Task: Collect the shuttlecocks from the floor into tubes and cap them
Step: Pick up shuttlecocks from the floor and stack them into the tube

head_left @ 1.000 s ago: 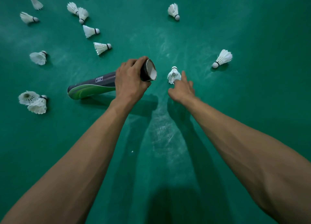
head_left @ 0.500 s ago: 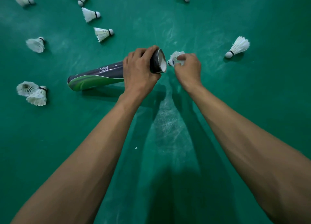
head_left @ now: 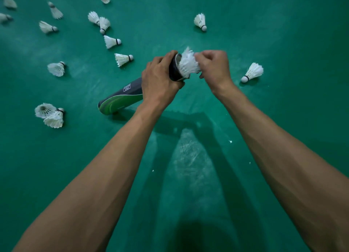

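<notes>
On the left the green floor [head_left: 28, 157] carries many loose shuttlecocks [head_left: 56, 69]: a touching pair [head_left: 50, 115] lies low on that side, and others are scattered up toward the top edge, some close to the tube's far side. With that many lying about, I judge the collecting to be well short of finished. No cap shows anywhere, so the capping step has not been reached. How many birds are already inside the tube cannot be seen. Toward the middle, the dark tube [head_left: 122, 94] with its green panel slants from lower left up to upper right, with its closed end low and near the floor; whether it touches the floor I cannot tell. The left hand [head_left: 160, 81] has a full grip, fingers and thumb wrapped round the tube just below its open mouth. At that mouth sits the held shuttlecock [head_left: 188, 64], its cork hidden, apparently inside the tube, and its white feathers fanning out past the rim. The right hand [head_left: 213, 68] keeps a narrow grip, fingers curled and pinching the feather skirt, and seems to be feeding the bird in. Further right, well apart from both hands, a lone shuttlecock [head_left: 253, 72] lies on the floor waiting to be picked up.
</notes>
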`<control>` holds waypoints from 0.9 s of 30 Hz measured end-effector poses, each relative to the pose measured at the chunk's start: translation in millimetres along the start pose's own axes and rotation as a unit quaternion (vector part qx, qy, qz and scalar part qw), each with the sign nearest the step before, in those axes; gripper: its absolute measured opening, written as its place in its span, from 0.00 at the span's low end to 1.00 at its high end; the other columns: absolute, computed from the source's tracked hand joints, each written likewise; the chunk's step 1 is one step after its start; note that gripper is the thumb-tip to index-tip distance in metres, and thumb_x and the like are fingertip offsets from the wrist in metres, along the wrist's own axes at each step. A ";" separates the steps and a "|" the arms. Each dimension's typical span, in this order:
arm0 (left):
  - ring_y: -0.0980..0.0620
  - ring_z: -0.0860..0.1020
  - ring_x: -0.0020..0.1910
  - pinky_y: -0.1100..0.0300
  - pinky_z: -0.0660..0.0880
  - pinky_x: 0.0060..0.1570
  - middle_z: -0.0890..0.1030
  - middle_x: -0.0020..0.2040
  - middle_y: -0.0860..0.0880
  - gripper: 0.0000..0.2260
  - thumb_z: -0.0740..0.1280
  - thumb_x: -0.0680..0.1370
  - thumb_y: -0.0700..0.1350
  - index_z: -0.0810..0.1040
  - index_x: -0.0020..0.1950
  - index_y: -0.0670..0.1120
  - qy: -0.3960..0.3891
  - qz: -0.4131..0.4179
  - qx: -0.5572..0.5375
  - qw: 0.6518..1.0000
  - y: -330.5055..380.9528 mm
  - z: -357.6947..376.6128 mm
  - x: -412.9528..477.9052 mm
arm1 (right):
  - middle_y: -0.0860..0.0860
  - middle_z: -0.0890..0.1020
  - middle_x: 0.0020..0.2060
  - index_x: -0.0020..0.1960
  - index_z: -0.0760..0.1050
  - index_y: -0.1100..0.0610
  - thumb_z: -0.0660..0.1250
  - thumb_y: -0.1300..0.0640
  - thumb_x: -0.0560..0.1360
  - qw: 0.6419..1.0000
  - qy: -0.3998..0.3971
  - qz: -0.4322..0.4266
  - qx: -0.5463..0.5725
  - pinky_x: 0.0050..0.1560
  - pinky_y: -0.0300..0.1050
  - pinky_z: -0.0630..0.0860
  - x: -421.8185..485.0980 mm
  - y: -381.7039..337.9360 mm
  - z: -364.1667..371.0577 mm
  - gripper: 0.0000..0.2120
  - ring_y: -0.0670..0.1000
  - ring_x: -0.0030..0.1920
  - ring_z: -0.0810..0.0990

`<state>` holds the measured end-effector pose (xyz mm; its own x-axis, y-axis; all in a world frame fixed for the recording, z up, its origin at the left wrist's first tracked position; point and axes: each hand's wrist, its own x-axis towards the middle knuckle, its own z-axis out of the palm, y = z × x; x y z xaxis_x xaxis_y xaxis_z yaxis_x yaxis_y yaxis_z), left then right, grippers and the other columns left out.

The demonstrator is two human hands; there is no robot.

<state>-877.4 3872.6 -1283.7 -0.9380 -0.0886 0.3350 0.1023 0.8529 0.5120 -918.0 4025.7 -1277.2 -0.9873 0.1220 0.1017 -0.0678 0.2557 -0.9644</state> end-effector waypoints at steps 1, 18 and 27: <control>0.41 0.78 0.59 0.48 0.74 0.59 0.80 0.61 0.46 0.37 0.78 0.65 0.53 0.74 0.74 0.54 0.002 -0.003 -0.012 1.000 5.0 -3.6 0.8 | 0.45 0.76 0.26 0.33 0.79 0.57 0.68 0.52 0.72 0.998 -0.021 -0.023 -0.046 0.34 0.44 0.71 -4.6 -7.6 4.2 0.12 0.44 0.28 0.72; 0.45 0.81 0.53 0.47 0.78 0.51 0.83 0.54 0.50 0.32 0.77 0.63 0.57 0.76 0.67 0.57 0.028 -0.002 -0.071 0.997 39.2 -61.1 1.0 | 0.55 0.83 0.36 0.33 0.77 0.59 0.55 0.37 0.83 0.945 -0.150 -0.138 -0.256 0.40 0.46 0.73 -40.3 -127.2 -25.1 0.31 0.55 0.40 0.81; 0.45 0.81 0.51 0.45 0.79 0.51 0.83 0.52 0.50 0.27 0.74 0.67 0.56 0.78 0.67 0.58 0.033 0.025 -0.035 0.999 41.0 -74.0 -12.4 | 0.51 0.82 0.48 0.54 0.80 0.55 0.52 0.34 0.82 0.956 -0.279 -0.001 -0.092 0.47 0.42 0.75 -54.2 -116.8 -3.2 0.28 0.48 0.48 0.81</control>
<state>-837.1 3870.6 -1208.4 -0.9076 -0.0825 0.4117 0.1737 0.8188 0.5471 -856.1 3992.2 -1169.3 -0.9140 -0.3954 -0.0912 -0.0947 0.4264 -0.8996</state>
